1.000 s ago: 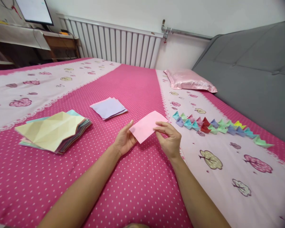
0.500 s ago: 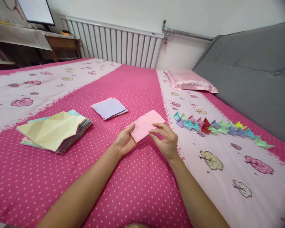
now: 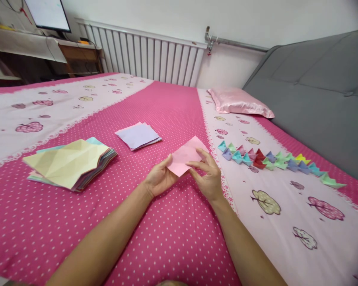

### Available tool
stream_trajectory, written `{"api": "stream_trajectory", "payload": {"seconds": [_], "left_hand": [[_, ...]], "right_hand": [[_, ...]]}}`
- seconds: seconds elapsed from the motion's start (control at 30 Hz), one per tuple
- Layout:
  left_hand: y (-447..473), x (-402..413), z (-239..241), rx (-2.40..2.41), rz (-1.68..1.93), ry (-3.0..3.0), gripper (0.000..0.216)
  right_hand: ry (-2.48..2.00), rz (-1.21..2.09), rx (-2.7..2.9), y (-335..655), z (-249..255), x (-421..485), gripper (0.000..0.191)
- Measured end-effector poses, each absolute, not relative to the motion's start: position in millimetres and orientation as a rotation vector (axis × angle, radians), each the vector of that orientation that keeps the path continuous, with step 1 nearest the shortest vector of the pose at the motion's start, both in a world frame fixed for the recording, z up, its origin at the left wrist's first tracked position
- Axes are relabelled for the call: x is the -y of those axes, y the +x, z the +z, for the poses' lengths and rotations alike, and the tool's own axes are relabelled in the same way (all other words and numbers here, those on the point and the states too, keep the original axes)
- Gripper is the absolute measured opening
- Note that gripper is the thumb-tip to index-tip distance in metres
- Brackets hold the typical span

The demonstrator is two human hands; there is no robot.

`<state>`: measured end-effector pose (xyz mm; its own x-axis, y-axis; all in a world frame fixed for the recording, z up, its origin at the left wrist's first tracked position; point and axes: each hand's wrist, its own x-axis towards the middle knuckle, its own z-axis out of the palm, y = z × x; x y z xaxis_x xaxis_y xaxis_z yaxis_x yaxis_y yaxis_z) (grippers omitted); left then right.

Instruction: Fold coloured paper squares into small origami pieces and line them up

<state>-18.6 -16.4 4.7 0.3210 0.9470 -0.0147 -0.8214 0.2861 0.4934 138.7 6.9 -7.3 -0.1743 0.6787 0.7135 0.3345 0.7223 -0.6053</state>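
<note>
A pink sheet of paper (image 3: 186, 155) is held between both hands above the bedspread. My left hand (image 3: 161, 176) grips its left corner, thumb on top and the fingers underneath. At the right and lower edges, my right hand (image 3: 207, 172) pinches the sheet with thumb and fingers. Beyond my left hand lies a small stack of square papers (image 3: 138, 136) with a lilac sheet on top. Farther left rests a thicker pile of creased papers (image 3: 68, 163), topped by a pale yellow sheet.
Several small folded paper boats (image 3: 259, 157) stand in rows on the right of the bedspread (image 3: 155, 246). A pink pillow (image 3: 240, 102) lies beside the grey headboard (image 3: 316, 87). A white radiator (image 3: 143, 53) lines the back wall; a desk with a monitor (image 3: 49, 16) stands at the far left.
The pink sheet has turned and now shows more like a diamond. My right hand's fingers have shifted up along its right edge, and my left hand has moved slightly right.
</note>
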Motion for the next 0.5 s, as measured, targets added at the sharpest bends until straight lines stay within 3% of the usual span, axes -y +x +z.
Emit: {"api": "stream_trajectory", "payload": {"seconds": [0.27, 0.37, 0.5], "left_hand": [[-14, 24, 3, -0.389, 1.232, 0.776, 0.029], [-10, 22, 1, -0.444, 1.280, 0.768, 0.014], [-8, 18, -3, -0.477, 1.327, 0.659, 0.014]], "right_hand": [[-0.935, 0.477, 1.615, 130, -5, 3, 0.017], [-0.943, 0.502, 1.623, 128, -2, 6, 0.017], [-0.945, 0.513, 1.654, 125, 0, 9, 0.017]]}}
